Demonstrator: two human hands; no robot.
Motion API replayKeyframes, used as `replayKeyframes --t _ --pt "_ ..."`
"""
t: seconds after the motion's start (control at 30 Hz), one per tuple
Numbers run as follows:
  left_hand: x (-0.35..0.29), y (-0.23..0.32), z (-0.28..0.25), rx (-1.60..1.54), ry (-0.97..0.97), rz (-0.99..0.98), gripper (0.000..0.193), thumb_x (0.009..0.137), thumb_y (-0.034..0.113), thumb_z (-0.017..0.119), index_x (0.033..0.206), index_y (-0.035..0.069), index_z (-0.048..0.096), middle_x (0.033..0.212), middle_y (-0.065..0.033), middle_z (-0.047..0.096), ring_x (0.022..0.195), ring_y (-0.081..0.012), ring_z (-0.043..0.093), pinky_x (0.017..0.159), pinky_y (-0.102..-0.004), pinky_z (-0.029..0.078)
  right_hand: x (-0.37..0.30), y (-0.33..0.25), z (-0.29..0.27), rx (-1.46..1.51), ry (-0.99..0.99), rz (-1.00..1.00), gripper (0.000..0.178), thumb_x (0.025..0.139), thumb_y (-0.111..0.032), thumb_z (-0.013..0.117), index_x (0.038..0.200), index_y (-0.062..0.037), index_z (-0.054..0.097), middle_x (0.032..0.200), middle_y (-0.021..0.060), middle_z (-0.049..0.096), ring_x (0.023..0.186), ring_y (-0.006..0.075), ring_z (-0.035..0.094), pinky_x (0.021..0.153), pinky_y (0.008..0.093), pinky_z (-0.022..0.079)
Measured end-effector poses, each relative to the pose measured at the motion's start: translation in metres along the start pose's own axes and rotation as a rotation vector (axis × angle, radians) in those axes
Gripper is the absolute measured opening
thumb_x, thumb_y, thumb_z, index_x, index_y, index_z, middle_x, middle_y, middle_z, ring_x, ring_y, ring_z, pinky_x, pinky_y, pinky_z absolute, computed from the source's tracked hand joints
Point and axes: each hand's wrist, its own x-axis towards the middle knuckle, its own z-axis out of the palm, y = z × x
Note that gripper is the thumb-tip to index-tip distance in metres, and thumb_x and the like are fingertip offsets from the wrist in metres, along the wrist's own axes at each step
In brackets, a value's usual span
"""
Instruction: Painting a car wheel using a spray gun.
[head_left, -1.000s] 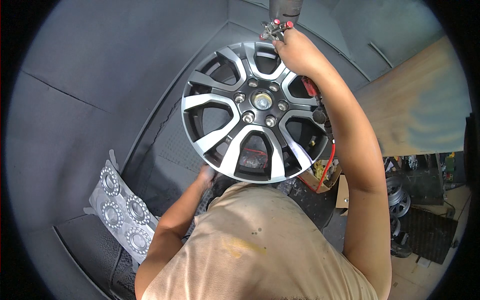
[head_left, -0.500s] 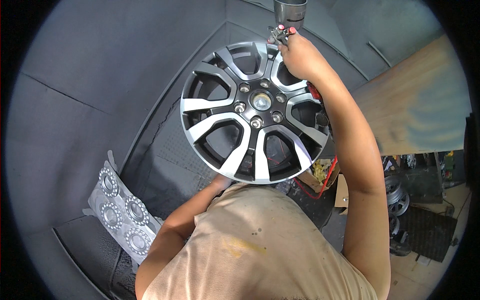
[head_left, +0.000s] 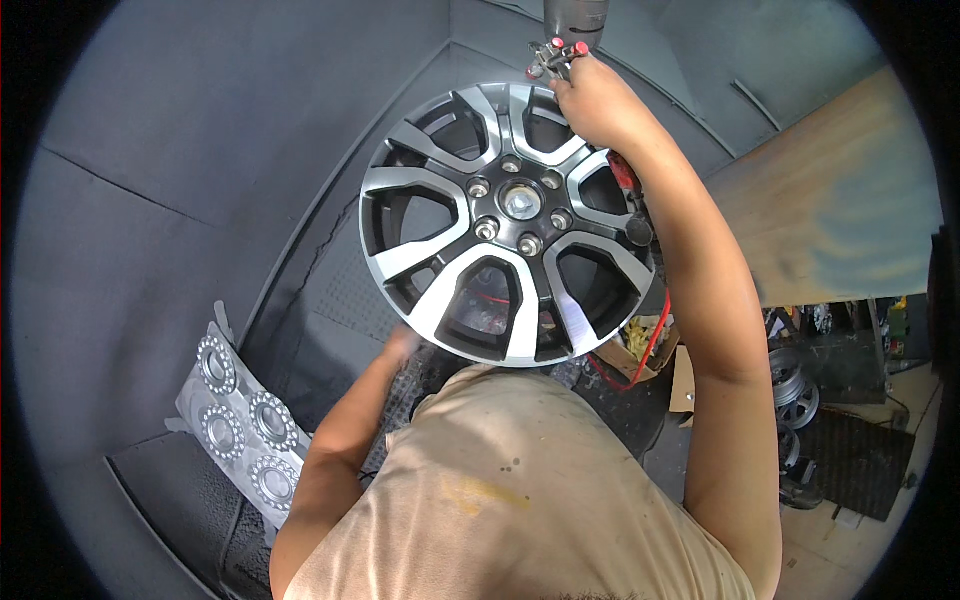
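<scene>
In front of me is a black alloy wheel (head_left: pixel 457 260) with bright silver spoke faces, its face turned up toward me. My right hand (head_left: pixel 597 102) is closed round a metal spray gun (head_left: pixel 553 62) at the wheel's far edge. A dark grey cup (head_left: pixel 575 22) sits on top of the gun and is partly cut off by the frame. My left hand (head_left: pixel 403 343) is at the wheel's lower left rim, smeared by motion. Its fingers do not show clearly, and I cannot tell whether it touches the rim.
Grey booth walls (head_left: pixel 230 140) rise on the left and behind. Several round metallic caps (head_left: pixel 220 432) lie on a silver-coated panel at lower left. A wooden board (head_left: pixel 830 190) stands at right. A red hose (head_left: pixel 655 345) passes an open carton (head_left: pixel 640 350); stacked wheels (head_left: pixel 790 385) stand beyond.
The wheel has turned, its spokes now at a different angle. My left hand has moved left and slightly away from my body. The spray gun has shifted slightly left and upward in view.
</scene>
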Motion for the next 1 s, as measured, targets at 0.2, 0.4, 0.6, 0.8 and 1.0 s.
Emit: replayKeyframes --t 0.2,0.4,0.6,0.8,1.0 --pt "0.019 0.004 -0.013 -0.723 0.12 0.036 0.036 0.095 0.02 0.048 0.114 -0.009 0.06 0.106 -0.0183 0.066 0.091 -0.0251 0.064 0.083 -0.0367 0.05 0.0 0.016 0.009 -0.002 0.011 0.021 0.031 0.094 -0.02 0.052 0.1 0.0098 0.059 0.099 0.0308 0.062 0.099 0.0451 0.059 0.087 0.0473 0.046" --pt "0.024 -0.027 0.012 -0.614 0.078 0.016 0.039 0.092 0.022 0.054 0.117 -0.009 0.06 0.111 -0.018 0.065 0.097 -0.0262 0.062 0.086 -0.0371 0.048 -0.005 0.03 0.005 -0.014 0.068 0.03 0.028 0.092 -0.016 0.052 0.102 0.0091 0.061 0.1 0.0301 0.064 0.098 0.0431 0.061 0.087 0.0472 0.047" --pt "-0.016 0.007 0.031 -0.581 -0.017 -0.103 0.031 0.097 0.022 0.051 0.112 -0.003 0.063 0.107 -0.0123 0.068 0.09 -0.0185 0.065 0.078 -0.0311 0.052 -0.012 0.029 0.004 -0.061 0.06 0.045 0.028 0.089 -0.014 0.054 0.098 0.0105 0.063 0.097 0.0303 0.064 0.095 0.0421 0.063 0.086 0.0467 0.049" --pt "-0.018 -0.003 0.057 -0.406 -0.196 -0.13 0.026 0.098 0.021 0.049 0.11 0.005 0.065 0.104 -0.0078 0.069 0.081 -0.0141 0.064 0.073 -0.027 0.051 -0.012 0.014 0.007 0.081 -0.004 -0.019 0.03 0.093 -0.023 0.056 0.092 0.007 0.061 0.088 0.0234 0.065 0.087 0.0377 0.063 0.08 0.0424 0.047" --pt "-0.018 -0.014 0.058 0.181 -0.232 0.125 0.044 0.087 0.029 0.068 0.117 -0.003 0.063 0.119 -0.0176 0.065 0.108 -0.0284 0.061 0.095 -0.0359 0.046 -0.012 -0.015 -0.001 0.128 0.008 -0.035 0.033 0.091 -0.021 0.056 0.098 0.0105 0.063 0.098 0.03 0.064 0.097 0.0428 0.062 0.087 0.0458 0.047"
